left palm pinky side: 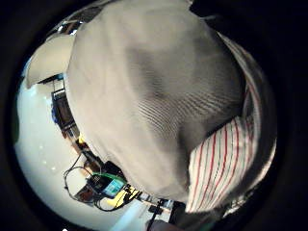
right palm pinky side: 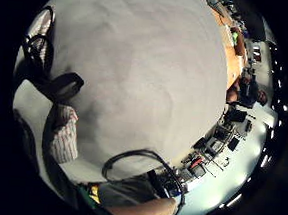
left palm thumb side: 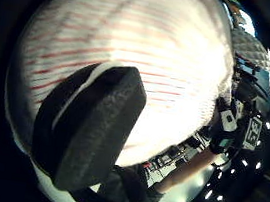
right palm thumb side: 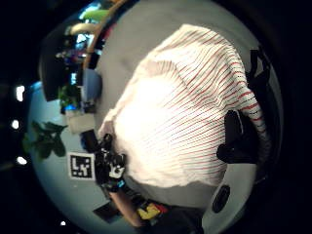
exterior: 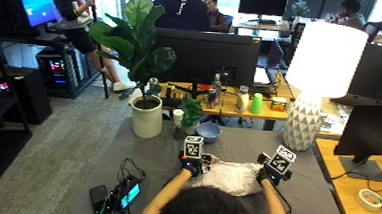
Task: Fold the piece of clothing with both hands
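Shirt [exterior: 230, 177] bunched mid-table [exterior: 319, 190] | both hands pinch its side edges | lamp [exterior: 315, 84] near

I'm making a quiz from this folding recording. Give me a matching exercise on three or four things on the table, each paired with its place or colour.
Things:
1. piece of clothing
2. blue bowl
3. lamp
4. left hand

Descriptions:
A. white shade, patterned base, at the table's far right
B. at the cloth's left edge
C. white with red stripes, between both hands
D. by the small plant at the table's far edge

Pairs: 1-C, 2-D, 3-A, 4-B
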